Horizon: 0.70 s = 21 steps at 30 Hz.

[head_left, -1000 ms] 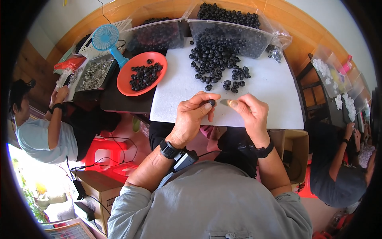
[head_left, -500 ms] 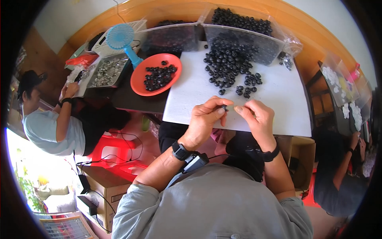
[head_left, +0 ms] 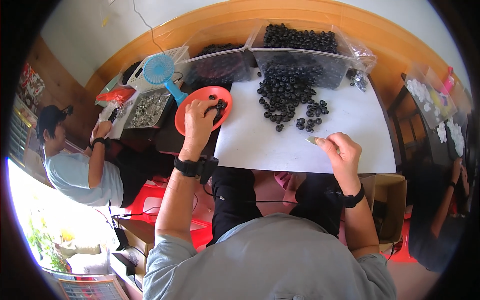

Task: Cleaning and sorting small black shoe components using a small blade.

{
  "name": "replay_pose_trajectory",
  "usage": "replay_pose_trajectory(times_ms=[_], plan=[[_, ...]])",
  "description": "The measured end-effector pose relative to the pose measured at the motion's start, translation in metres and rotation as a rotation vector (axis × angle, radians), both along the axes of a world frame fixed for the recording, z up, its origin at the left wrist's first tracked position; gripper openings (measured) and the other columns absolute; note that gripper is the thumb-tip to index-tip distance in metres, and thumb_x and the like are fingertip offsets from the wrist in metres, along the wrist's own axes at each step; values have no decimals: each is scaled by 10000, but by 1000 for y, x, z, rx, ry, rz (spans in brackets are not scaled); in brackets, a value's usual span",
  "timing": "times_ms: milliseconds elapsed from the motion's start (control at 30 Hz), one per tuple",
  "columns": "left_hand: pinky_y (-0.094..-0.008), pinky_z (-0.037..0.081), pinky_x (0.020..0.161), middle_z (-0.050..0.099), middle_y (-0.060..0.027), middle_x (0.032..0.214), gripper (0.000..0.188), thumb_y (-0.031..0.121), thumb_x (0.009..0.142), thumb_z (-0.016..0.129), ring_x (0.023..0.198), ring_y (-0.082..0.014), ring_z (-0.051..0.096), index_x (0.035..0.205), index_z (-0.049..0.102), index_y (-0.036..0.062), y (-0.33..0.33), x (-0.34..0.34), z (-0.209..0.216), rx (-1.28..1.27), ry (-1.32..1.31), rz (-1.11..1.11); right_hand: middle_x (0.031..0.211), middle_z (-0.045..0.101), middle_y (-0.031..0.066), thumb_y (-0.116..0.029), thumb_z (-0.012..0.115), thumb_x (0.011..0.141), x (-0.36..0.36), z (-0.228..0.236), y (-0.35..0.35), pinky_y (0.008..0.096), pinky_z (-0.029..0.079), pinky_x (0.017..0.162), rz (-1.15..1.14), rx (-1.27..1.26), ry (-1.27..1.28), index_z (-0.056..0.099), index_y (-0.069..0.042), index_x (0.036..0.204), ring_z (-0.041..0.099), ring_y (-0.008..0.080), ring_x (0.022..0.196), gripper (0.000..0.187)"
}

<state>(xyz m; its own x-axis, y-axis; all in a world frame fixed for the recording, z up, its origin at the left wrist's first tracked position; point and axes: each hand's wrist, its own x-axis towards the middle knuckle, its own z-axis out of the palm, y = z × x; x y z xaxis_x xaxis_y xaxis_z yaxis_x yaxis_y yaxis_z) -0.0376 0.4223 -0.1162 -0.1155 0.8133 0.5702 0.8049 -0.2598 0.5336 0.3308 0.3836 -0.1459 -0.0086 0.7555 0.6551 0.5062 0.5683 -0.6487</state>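
My left hand (head_left: 198, 123) reaches over the orange plate (head_left: 183, 127) at centre left. Its fingers are curved and apart, with the tips close to small round black parts (head_left: 218, 106) lying in the plate. Whether a fingertip touches one I cannot tell. Above the front of the white table top, my right hand (head_left: 342, 154) is closed on a small flat blade (head_left: 313, 140), pale greenish grey, which points left. Beyond it a loose heap of the same knobbed black parts (head_left: 285, 97) spreads over the white sheet (head_left: 250, 142).
Clear bins (head_left: 305, 52) full of black parts stand at the back. A blue fan (head_left: 160, 70) and a metal tray (head_left: 147, 111) of small shiny pieces are left of the plate. One person (head_left: 82, 160) sits at left, another (head_left: 440, 215) at right. An open cardboard box (head_left: 389, 202) stands below the table's right side.
My left hand has moved from beside the right hand, where it pinched a small dark part, left to the orange plate. The right hand moved slightly right and lower, its blade now in plain sight.
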Motion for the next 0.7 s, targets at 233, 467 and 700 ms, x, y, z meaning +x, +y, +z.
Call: replay_pose_trajectory(times_ms=[233,467,700], plan=[[-463,509,835,635,-129,946,163,67,756,814,961,-370,586,894,730,49,-4,84,-7,123,168,-262,612,547,65,-169,835,842,-3,-7,5,368,384,522,-26,130,-69,588,-47,705,513,230,556,307],[-413,506,715,635,-93,860,151,25,787,754,867,-301,601,935,728,43,6,125,-29,65,233,-367,596,527,52,-181,839,837,-1,-9,3,373,377,521,-31,162,-115,590,-61,708,498,230,549,305],[-386,507,681,647,-89,865,142,-23,832,733,797,-249,610,961,742,36,-11,104,-3,-119,-3,-481,616,520,35,-219,847,828,1,-12,4,381,376,526,-44,241,-175,575,-85,697,501,237,565,330]])
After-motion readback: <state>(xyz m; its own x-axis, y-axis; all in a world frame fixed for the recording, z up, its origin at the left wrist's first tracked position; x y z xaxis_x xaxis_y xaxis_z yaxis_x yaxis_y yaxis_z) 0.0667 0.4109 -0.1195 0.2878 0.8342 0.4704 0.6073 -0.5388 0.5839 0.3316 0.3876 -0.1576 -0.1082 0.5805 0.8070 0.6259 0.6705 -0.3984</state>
